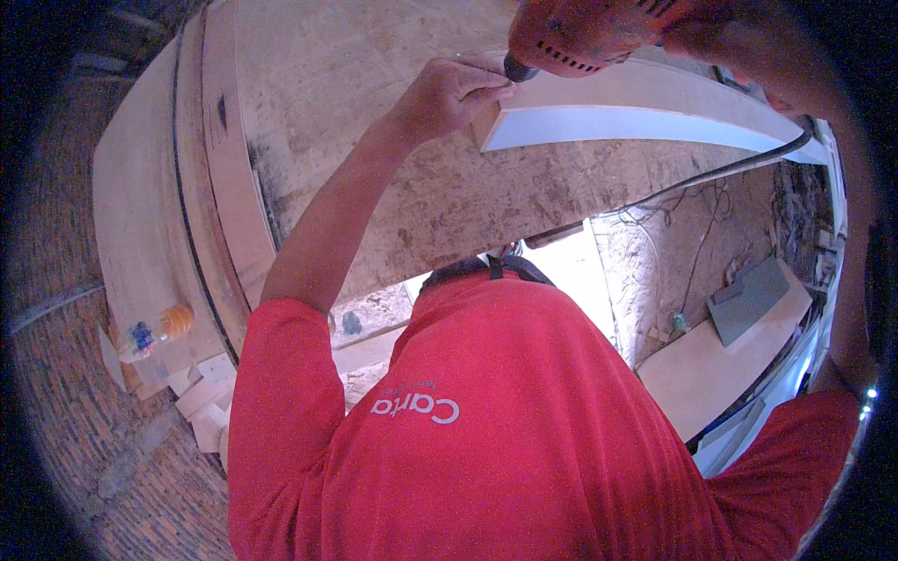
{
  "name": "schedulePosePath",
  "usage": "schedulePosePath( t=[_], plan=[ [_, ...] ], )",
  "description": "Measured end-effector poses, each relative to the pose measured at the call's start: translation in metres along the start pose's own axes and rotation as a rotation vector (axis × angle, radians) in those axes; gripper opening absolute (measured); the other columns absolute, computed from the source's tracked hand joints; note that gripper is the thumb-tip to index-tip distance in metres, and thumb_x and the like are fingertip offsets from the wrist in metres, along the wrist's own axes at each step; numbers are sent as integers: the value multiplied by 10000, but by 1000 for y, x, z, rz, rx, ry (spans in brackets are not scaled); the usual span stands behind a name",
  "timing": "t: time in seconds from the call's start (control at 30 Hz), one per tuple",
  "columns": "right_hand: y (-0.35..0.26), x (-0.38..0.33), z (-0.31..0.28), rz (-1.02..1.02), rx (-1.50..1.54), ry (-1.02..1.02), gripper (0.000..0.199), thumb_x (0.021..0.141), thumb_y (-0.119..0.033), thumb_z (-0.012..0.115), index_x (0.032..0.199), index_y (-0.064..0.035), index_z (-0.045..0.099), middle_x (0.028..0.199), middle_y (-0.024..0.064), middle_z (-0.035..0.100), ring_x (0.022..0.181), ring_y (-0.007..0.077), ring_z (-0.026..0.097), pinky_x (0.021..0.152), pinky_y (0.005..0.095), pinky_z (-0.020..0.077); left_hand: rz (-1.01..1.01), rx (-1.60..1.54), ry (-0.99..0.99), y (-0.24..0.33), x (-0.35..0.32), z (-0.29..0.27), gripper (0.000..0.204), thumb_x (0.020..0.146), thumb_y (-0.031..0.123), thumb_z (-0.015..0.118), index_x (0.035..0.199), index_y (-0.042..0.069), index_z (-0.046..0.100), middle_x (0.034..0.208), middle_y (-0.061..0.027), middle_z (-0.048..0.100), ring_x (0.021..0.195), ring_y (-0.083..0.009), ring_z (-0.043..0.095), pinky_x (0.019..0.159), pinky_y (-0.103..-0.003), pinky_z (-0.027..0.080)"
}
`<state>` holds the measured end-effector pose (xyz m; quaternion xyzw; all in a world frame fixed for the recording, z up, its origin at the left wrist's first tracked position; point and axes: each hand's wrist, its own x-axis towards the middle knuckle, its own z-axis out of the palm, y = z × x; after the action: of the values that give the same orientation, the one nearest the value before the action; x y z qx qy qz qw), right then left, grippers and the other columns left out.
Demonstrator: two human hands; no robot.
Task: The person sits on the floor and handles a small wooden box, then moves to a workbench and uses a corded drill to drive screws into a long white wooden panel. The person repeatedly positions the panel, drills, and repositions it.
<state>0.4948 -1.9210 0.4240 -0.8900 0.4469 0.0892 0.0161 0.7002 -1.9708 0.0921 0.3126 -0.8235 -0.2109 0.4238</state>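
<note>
Along the top edge, my right hand (720,42) is wrapped round an orange-red power drill (571,42). The drill's black chuck (516,69) points down and to the left. Right beside the chuck is my left hand (447,96), its fingers pinched together at the end of a long board piece (599,124) with a pale wood top and a white side. Whatever small thing the left fingertips may hold is hidden. The board piece lies on a worn wooden worktable (374,215) and curves away to the right in this wide view.
A dark cable (739,168) runs across the right side. Below it, a grey panel (753,299) lies on a wooden board (720,374). At left are a long plank (229,140), an orange roll-shaped item (176,322), wood offcuts (206,397) and a brick surface (65,402).
</note>
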Motion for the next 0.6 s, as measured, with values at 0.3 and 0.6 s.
schedulePosePath(
  t=[0.3,0.6],
  plan=[
    [-12,5,-3,98,49,-56,628,795,-102,858,1335,8,558,1184,191,686,1084,298,692,1034,405,540,11,14,17,3,1,0,141,890,113,758,989,17,787,998,-155,767,918,-300,747,822,-374,598],
    [-14,0,3,63,-28,7,631,792,-106,859,1338,2,561,1192,192,679,1088,306,687,1040,412,531,2,34,9,3,1,0,142,886,121,768,979,15,786,1003,-153,763,915,-305,743,814,-376,598]
  ],
)
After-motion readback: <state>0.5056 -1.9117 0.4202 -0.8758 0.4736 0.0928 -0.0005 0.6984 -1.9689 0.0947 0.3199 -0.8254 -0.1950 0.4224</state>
